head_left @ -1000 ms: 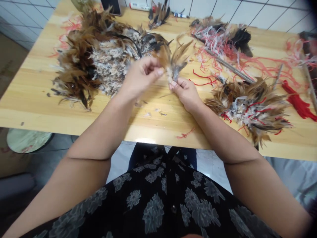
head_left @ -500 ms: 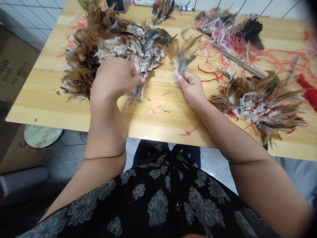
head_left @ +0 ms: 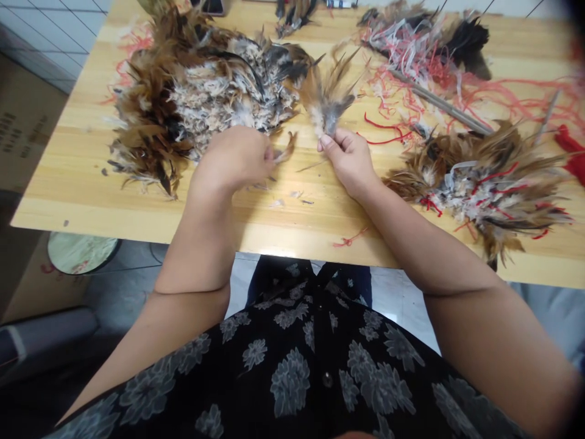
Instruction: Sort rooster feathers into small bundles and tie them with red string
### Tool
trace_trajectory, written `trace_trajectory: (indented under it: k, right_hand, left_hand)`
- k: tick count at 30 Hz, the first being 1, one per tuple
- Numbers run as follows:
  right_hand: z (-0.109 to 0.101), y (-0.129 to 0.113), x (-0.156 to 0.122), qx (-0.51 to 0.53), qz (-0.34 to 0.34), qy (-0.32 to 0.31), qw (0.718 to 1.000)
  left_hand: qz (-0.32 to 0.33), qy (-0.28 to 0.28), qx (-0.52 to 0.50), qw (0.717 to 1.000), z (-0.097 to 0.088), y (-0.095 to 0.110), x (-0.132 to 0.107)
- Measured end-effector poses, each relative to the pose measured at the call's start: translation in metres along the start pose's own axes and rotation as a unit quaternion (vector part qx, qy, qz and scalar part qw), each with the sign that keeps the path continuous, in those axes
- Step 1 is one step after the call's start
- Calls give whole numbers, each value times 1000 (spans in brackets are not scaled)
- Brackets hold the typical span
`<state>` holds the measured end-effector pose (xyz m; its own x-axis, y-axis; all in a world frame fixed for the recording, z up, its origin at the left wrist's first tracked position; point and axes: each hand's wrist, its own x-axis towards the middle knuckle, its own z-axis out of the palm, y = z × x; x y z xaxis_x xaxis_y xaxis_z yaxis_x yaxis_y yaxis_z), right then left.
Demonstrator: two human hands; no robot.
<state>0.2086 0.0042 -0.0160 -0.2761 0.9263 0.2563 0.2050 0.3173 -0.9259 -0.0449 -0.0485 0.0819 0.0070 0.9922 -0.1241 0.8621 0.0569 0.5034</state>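
My right hand [head_left: 350, 160] is closed, pinching the quill ends of a small bunch of brown and grey feathers [head_left: 326, 97] that fans upward. My left hand [head_left: 235, 160] is closed too, holding a single brown feather [head_left: 286, 149] by its base, a little left of the bunch. Both hands hover over the wooden table [head_left: 292, 213] near its front edge. A large heap of brown, black and white feathers [head_left: 201, 91] lies just beyond my left hand.
A second feather heap tangled with red string [head_left: 479, 183] lies to the right. Red and white strings with a thin stick [head_left: 439, 103] and dark feathers [head_left: 466, 39] lie at the back right. Loose bits and a red thread [head_left: 350, 239] dot the front edge.
My left hand went from beside the bunch to the big heap, then drew back toward the right hand with one brown feather. The right hand kept its bunch nearly still.
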Motion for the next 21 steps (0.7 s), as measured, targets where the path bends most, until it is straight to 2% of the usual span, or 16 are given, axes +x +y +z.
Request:
trace_trajectory:
  k: [3, 5, 9, 15, 21]
  right_hand:
    - [1, 0, 0, 12, 9, 6, 1000]
    - [3, -1, 0, 10, 13, 10, 1000]
    - [4, -1, 1, 6, 20, 9, 1000]
    - [7, 0, 2, 3, 15, 2, 1000]
    - [9, -4, 3, -13, 20, -1, 1000]
  left_hand:
    - [55, 46, -130, 989, 4, 0, 2]
    - [87, 73, -218, 969, 8, 0, 4]
    - [117, 58, -353, 926, 23, -2, 12]
    - [97, 19, -424, 900, 41, 6, 18]
    - [95, 6, -418, 903, 50, 8, 19]
